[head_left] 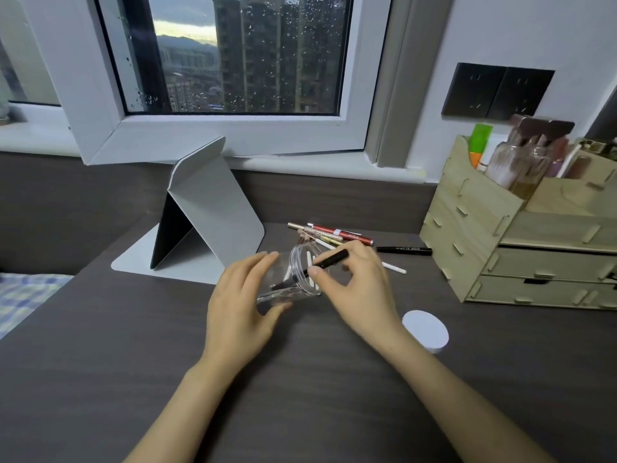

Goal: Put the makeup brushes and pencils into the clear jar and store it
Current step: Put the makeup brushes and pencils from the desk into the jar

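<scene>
The clear jar (293, 279) is tilted on its side above the dark desk, mouth toward the right, and my left hand (243, 305) grips its body. My right hand (357, 289) pinches a black pencil (329, 260) whose lower end pokes into the jar's mouth. Behind the jar lies a pile of makeup pencils and brushes (330, 233), among them a red one. A black pencil (405, 250) and a white stick (395, 268) lie to the right of the pile.
The jar's white lid (425, 330) lies on the desk to the right of my right wrist. A wooden drawer organizer (521, 245) with cosmetics stands at the far right. A folded grey tablet stand (207, 215) sits at the back left, below the window.
</scene>
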Motion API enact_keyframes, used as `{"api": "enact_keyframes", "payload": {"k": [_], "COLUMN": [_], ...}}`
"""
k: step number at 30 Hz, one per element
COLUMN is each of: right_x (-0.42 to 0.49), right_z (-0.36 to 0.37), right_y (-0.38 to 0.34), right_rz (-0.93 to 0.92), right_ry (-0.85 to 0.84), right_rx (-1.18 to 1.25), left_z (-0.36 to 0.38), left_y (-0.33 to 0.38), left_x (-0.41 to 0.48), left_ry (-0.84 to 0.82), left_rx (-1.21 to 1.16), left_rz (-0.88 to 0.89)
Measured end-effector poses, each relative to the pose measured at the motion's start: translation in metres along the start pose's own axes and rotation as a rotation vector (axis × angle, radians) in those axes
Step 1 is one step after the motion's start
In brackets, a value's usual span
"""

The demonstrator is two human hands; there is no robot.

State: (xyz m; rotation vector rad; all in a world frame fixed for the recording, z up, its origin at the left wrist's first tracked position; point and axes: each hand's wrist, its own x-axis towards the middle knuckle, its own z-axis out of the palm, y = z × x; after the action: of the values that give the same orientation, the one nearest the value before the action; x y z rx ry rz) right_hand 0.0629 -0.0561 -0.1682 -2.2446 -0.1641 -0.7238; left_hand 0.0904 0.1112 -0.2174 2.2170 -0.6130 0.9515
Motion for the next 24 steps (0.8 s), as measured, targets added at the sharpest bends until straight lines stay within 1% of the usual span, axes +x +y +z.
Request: {"api": "enact_keyframes", "payload": {"k": [1, 2, 3, 5, 6, 7, 8, 9, 10, 11, 12, 13, 15, 16, 17, 19, 21, 24], "right_x": [-0.001, -0.001, -0.003, -0.004, -0.003, 0.0, 0.006, 0.015, 0.028, 0.041, 0.052, 0.063, 0.079, 0.083, 0.086, 0.091, 0.093, 0.095], "right_z": [0.003, 0.004, 0.003, -0.004, -0.01, -0.014, -0.018, -0.021, -0.023, -0.025, -0.026, -0.026, -0.025, -0.024, -0.023, -0.02, -0.018, -0.017], "right_y": [0.002, 0.005, 0.004, 0.001, 0.002, 0.007, 0.017, 0.033, 0.054, 0.076, 0.099, 0.12, 0.153, 0.162, 0.166, 0.166, 0.166, 0.169], "right_rz": [0.017, 0.052, 0.097, 0.158, 0.169, 0.19, 0.213, 0.222, 0.218, 0.204, 0.196, 0.2, 0.179, 0.154, 0.117, 0.019, -0.059, -0.096], "right_ry": [-0.022, -0.061, -0.11, -0.193, -0.184, -0.127, -0.032, 0.075, 0.159, 0.175, 0.122, 0.017, -0.226, -0.312, -0.361, -0.388, -0.401, -0.439], "right_rx": [-0.049, -0.019, 0.091, 0.432, 0.61, 0.734, 0.753, 0.622, 0.362, 0.052, -0.237, -0.465, -0.787, -0.905, -1.006, -1.167, -1.24, -1.233], "left_z": [0.0, 0.0, 0.0, 0.0, 0.0, -0.001, 0.0, 0.0, 0.0, 0.0, 0.0, 0.0, 0.001, 0.002, 0.002, 0.002, 0.002, 0.002], "left_y": [0.0, 0.0, 0.001, 0.001, 0.001, 0.0, -0.001, -0.001, -0.002, -0.001, -0.001, -0.001, -0.002, -0.003, -0.004, -0.005, -0.005, -0.004], "left_x": [-0.001, -0.001, -0.001, 0.0, 0.0, 0.0, 0.0, 0.0, 0.0, 0.001, 0.001, 0.001, 0.001, 0.001, 0.001, 0.002, 0.002, 0.004], "left_ry": [-0.007, -0.011, -0.013, -0.012, -0.008, -0.004, 0.001, 0.006, 0.011, 0.015, 0.017, 0.017, 0.015, 0.013, 0.013, 0.022, 0.031, 0.03], "left_rx": [0.003, 0.004, 0.003, -0.006, -0.01, -0.01, -0.006, -0.003, -0.002, -0.002, -0.003, -0.004, -0.002, 0.001, 0.004, 0.014, 0.021, 0.02], "left_rz": [0.011, 0.014, 0.013, -0.007, -0.022, -0.033, -0.04, -0.047, -0.056, -0.064, -0.07, -0.071, -0.065, -0.061, -0.058, -0.046, -0.03, -0.022]}}
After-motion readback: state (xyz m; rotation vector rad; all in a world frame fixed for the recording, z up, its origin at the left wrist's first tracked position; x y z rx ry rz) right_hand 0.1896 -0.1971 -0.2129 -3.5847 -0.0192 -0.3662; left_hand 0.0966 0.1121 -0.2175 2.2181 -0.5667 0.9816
